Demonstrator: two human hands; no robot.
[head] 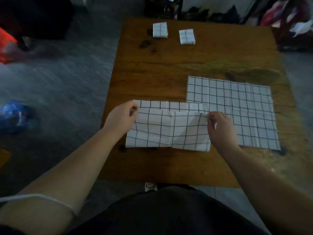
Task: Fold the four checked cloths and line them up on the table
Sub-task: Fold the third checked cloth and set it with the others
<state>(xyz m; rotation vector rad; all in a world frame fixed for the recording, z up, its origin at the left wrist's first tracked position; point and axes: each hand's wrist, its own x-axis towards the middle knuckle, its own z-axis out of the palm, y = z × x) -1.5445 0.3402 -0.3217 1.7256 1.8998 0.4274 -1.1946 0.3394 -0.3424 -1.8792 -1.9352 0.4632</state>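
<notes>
— What is going on at the brown wooden table (169,65)?

— A person stands at its near edge, folding the third white cloth with a black grid (169,129). The left hand (121,118) pinches one upper corner of the raised flap, fingers closed on the fabric; the right hand (220,128) pinches the other upper corner the same way. Both hold at the corners, I would judge, so the flap travels level and its edge meets the far edge squarely.

— Where does that cloth lie?

— On the table's near half, left of centre. Its long axis runs left to right, parallel to the near edge. The fold sits along its near side, and a strip of the lower layer still shows beyond the flap, so the halves are not yet matched.

— And the rest?

— A fourth white grid-checked cloth, fully spread (237,112), lies flat on the table's right side, just touching the one in hand and partly under the right hand. Two small folded bundles of the same checked fabric rest near the table's far edge: one further left (160,30), one beside it (186,36), apart and roughly side by side, their long sides pointing away from the person. That looks like the start of the line.

— So halfway?

— Seemingly: two done, one mid-fold, one untouched.
</notes>
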